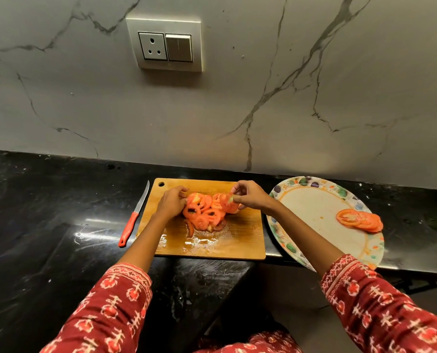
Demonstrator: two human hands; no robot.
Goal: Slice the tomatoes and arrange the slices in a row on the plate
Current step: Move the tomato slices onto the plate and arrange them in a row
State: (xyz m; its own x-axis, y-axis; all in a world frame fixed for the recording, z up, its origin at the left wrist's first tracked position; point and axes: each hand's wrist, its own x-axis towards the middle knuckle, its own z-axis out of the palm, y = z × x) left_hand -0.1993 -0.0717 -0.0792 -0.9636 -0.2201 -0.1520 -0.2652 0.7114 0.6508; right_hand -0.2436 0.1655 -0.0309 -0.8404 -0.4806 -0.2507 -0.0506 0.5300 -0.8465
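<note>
A heap of red tomato slices (204, 214) lies on the wooden cutting board (240, 240). My right hand (250, 195) pinches one tomato slice (228, 203) and holds it lifted at the heap's right side. My left hand (172, 201) is at the heap's left edge, its fingers curled against the slices; whether it grips one is unclear. To the right sits the patterned plate (311, 200), with several slices (360, 219) overlapping in a short row near its right rim.
A red-handled knife (133, 217) lies on the black counter (47, 220) just left of the board. The plate overhangs the counter's front edge. A marble wall with a socket panel (165, 44) rises behind.
</note>
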